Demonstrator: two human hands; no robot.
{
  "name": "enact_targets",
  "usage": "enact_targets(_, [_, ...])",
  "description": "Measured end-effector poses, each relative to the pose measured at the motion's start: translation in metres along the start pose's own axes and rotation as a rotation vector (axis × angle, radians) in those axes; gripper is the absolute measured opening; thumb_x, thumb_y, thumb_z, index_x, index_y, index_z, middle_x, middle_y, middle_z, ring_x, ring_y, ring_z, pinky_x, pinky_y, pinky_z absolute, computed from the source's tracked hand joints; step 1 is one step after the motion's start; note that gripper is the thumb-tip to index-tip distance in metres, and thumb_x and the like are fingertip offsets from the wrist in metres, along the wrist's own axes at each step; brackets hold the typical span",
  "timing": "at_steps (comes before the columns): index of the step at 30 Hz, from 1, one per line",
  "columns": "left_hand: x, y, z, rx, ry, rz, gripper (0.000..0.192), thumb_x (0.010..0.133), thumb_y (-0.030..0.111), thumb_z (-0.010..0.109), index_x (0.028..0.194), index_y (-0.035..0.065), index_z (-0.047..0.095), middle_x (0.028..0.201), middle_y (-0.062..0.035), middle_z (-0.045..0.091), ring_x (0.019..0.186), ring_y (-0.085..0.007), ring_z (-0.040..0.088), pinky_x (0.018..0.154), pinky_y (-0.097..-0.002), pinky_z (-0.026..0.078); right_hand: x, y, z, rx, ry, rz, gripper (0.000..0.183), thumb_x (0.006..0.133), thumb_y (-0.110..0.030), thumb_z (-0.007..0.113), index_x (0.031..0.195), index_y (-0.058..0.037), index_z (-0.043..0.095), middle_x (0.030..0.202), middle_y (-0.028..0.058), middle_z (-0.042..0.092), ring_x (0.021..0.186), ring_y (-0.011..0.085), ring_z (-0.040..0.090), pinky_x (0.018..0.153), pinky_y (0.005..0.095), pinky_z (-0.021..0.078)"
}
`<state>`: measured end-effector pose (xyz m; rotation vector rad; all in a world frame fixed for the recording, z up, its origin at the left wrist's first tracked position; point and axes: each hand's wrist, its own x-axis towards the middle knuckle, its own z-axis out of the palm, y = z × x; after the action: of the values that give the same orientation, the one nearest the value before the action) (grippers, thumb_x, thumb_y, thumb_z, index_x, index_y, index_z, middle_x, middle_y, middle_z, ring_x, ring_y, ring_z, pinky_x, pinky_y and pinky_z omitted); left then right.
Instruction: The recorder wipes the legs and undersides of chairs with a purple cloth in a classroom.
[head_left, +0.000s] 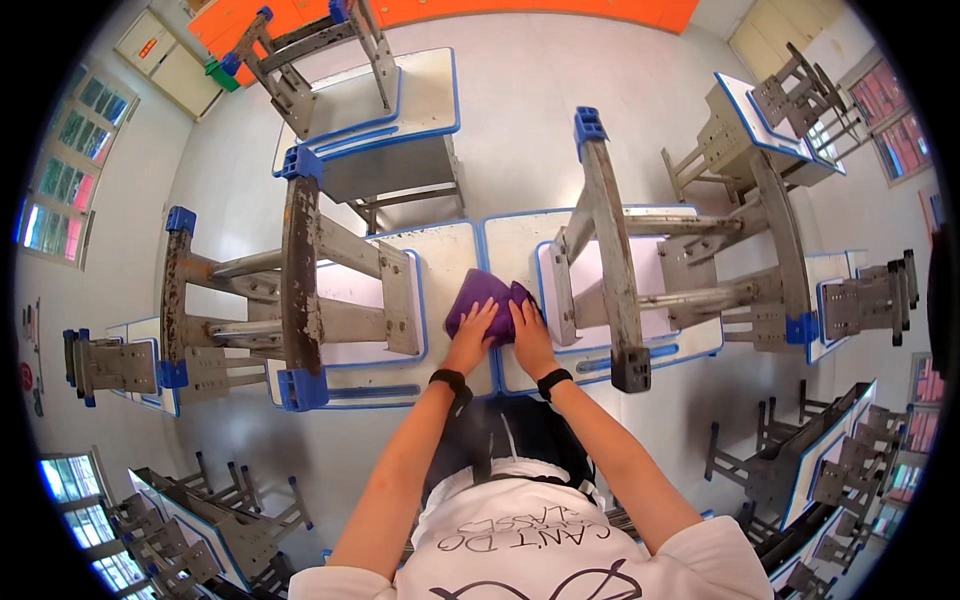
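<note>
A purple cloth (480, 291) lies bunched across the seam where two school desks meet. My left hand (472, 339) rests palm down on its near part, fingers stretched out. Beside it, my right hand (532, 339) presses on the cloth's right part, which is folded up into a ridge. Both palms are hidden from view. Under the cloth are the pale, blue-edged tops of the left desk (442, 244) and the right desk (517, 375).
An upturned stool (302, 262) with blue leg caps stands on the left desk. Another upturned stool (611, 247) sits close to my right hand. A further desk (424, 90) with a stool on it is ahead, before orange cabinets (525, 6). More desks line both sides.
</note>
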<state>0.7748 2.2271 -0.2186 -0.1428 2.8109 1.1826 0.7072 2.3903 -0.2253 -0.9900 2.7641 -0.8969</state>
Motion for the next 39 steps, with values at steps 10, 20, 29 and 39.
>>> enact_targets(10, [-0.075,0.015,0.011,-0.036,-0.13,0.141,0.073,0.082,0.008,0.07,0.148,0.0098,0.038,0.157,-0.0096,0.032,0.145,-0.0402,0.026,0.117,-0.056,0.022,-0.074,-0.019,-0.022,0.019,-0.141,0.017,0.071,0.07,0.003,0.062,0.138,-0.0034,0.046,0.135,0.0275,0.048,0.126,0.045,0.047,0.106,0.0456,0.0415])
enact_targets(20, [-0.079,0.024,0.016,0.152,-0.26,0.312,0.073,0.08,0.012,0.072,0.145,0.0017,0.039,0.155,-0.0147,0.033,0.143,-0.0424,0.028,0.116,-0.0548,0.025,-0.114,-0.033,-0.02,0.008,0.0,0.136,0.06,0.071,0.007,0.058,0.13,-0.0051,0.055,0.131,0.0215,0.053,0.124,0.0414,0.049,0.105,0.0468,0.04])
enact_targets(29, [-0.063,0.024,0.028,0.212,-0.344,0.483,0.076,0.08,0.018,0.074,0.143,-0.0035,0.038,0.154,-0.0199,0.033,0.142,-0.0421,0.03,0.117,-0.0486,0.028,-0.122,-0.032,-0.035,-0.058,-0.06,0.242,0.058,0.068,0.005,0.065,0.124,-0.0064,0.056,0.129,0.0159,0.052,0.122,0.0372,0.049,0.102,0.046,0.0396])
enact_targets(39, [-0.049,0.046,0.053,0.153,-0.379,0.56,0.079,0.078,0.019,0.076,0.143,-0.0034,0.038,0.152,-0.0213,0.036,0.138,-0.0412,0.036,0.114,-0.0451,0.033,-0.136,0.0,-0.068,0.023,-0.088,0.24,0.054,0.069,0.011,0.057,0.121,-0.006,0.057,0.127,0.0171,0.052,0.121,0.0383,0.049,0.103,0.045,0.0382])
